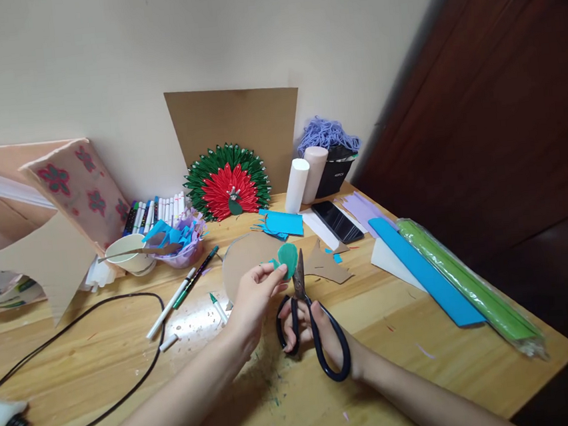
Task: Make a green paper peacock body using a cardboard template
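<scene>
My left hand (pixel 253 301) pinches a small rounded teal-green paper piece (pixel 288 258) above the middle of the wooden table (pixel 428 353). My right hand (pixel 309 331) is closed through the black handles of a pair of scissors (pixel 311 324), whose blades point up at the paper's right edge. Just behind the paper lie a brown cardboard disc (pixel 243 260) and a jagged cardboard offcut (pixel 329 265).
A red and green paper fan ornament (pixel 227 181) leans on a cardboard sheet (pixel 235 120) at the wall. Markers (pixel 156 212), a cup (pixel 128 253), a bowl of blue scraps (pixel 179 240), loose pens (pixel 172 303) and a black cable (pixel 78 367) lie left. Blue and green rolls (pixel 450 270) lie right.
</scene>
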